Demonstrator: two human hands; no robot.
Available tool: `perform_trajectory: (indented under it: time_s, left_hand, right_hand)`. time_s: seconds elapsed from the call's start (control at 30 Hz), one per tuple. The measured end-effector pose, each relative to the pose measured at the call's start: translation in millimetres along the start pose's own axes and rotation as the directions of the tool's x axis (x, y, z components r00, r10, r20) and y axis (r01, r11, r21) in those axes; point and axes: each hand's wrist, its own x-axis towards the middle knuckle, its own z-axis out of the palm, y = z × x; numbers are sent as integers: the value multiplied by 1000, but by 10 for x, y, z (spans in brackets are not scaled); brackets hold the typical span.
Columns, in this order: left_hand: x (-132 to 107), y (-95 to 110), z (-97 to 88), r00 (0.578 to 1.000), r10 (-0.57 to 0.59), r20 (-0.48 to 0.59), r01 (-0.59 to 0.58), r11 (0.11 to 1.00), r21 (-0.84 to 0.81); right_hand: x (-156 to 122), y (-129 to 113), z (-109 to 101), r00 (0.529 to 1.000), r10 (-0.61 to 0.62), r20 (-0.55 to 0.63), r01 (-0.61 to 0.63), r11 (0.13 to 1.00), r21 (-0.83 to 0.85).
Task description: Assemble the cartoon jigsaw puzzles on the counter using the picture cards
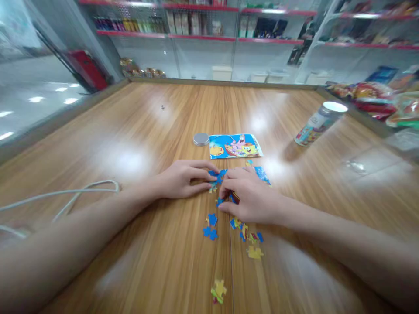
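Note:
A partly joined jigsaw puzzle (pixel 262 175), mostly blue, lies on the wooden table under my hands. My left hand (pixel 186 179) rests at its left side, fingers stretched out and apart, the tips touching blue pieces. Over the middle of the puzzle, my right hand (pixel 250 196) is curled, with a blue puzzle piece (pixel 219 202) between thumb and forefinger. Its palm hides part of the puzzle. Loose blue pieces (pixel 212 219) and a yellow piece (pixel 255 252) lie nearer to me. Just beyond the puzzle is a cartoon picture card (pixel 235 146).
A round metal lid (pixel 200 139) sits beside the card. To the right stands a printed can (pixel 321 124) with a white top. A yellow-green piece (pixel 218 291) lies near me. White cable (pixel 94 187) crosses the left side. Snack bags (pixel 373 96) and shelves (pixel 203 37) are beyond the table edge.

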Motion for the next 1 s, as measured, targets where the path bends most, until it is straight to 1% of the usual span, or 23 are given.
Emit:
perform_trajectory:
  time_s: [0.17, 0.33, 0.4, 0.47, 0.5, 0.57, 0.63, 0.73, 0.8, 0.93, 1.0]
  left_hand:
    - [-7, 9, -24, 1000, 1, -8, -1, 1000, -14]
    - [4, 10, -33, 1000, -6, -20, 5, 999, -38]
    - [6, 9, -35, 1000, -5, -22, 5, 999, -39]
    - [5, 5, -36, 1000, -2, -16, 2, 999, -32]
    - [4, 1, -36, 1000, 0, -13, -1, 1000, -29]
    - [1, -7, -36, 1000, 4, -11, -5, 1000, -29]
    - [-2, -13, -36, 1000, 6, -13, -7, 999, -36]
    - [-5, -12, -38, 1000, 4, -14, -4, 999, -35]
    - [-6, -6, -40, 1000, 2, -14, -2, 1000, -29]
    - [-5, 5, -43, 1000, -2, -18, 1, 999, -33]
    - [-4, 5, -43, 1000, -4, -19, 3, 999, -37]
  right_hand:
    - [-69, -53, -26, 997, -67, 38, 66, 998, 22]
    - [-74, -91, -55, 984, -146, 102, 143, 989, 40]
    - [-69, -83, -139, 980, -156, 127, 150, 987, 58]
    - [-79, -60, -269, 979, -124, 162, 116, 992, 55]
    - [-95, -47, -341, 975, -97, 202, 93, 995, 30]
    - [-149, -23, -474, 948, -44, 316, 68, 995, -66]
    - [-221, -9, -564, 909, 2, 418, 77, 982, -171]
    - [-312, -14, -607, 875, 57, 480, 82, 961, -265]
    - [-334, -33, -597, 861, 71, 504, 82, 958, -275]
    - [-307, -75, -554, 842, -10, 540, 141, 969, -202]
    - [-288, -82, -533, 831, -29, 556, 156, 971, -183]
